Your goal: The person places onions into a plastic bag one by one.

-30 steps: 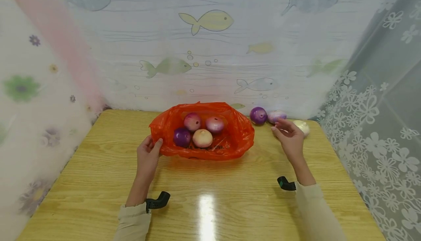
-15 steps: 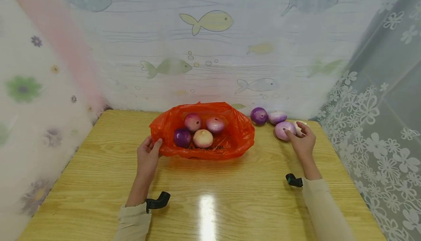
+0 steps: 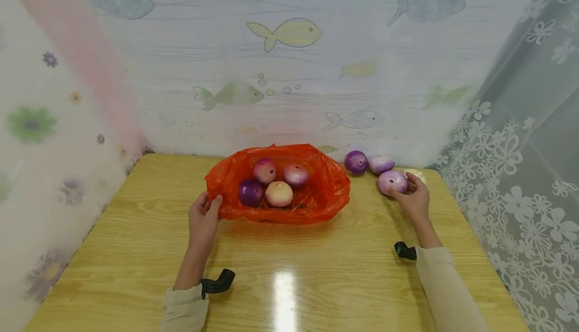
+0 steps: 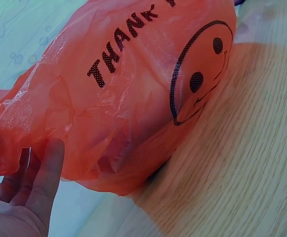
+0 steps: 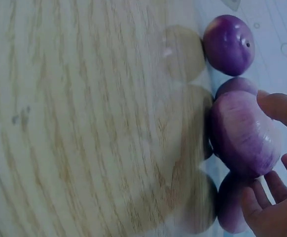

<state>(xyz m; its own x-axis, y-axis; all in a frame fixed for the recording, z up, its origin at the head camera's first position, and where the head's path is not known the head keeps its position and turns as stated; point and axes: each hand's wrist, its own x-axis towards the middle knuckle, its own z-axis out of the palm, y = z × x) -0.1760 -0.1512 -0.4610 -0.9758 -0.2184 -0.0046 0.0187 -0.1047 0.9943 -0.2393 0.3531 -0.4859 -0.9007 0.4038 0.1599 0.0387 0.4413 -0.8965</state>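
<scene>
My left hand pinches the left rim of an orange-red plastic bag between thumb and fingers. The bag lies with its mouth wide, and its printed side shows in the left wrist view. Inside are a dark purple onion, two pink-purple onions and a cream onion. At the table's back right, my right hand grips a light purple onion resting on the table. Its thumb and fingertips lie on opposite sides of that onion in the right wrist view.
Beyond the gripped onion sit a dark purple onion and a pale purple onion. A whitish onion is partly hidden behind my right hand. The wooden table meets a fish-patterned curtain at the back.
My right hand has moved right, and its fingers have come in around the light purple onion, which was hidden one second ago. My left hand keeps its hold on the bag.
</scene>
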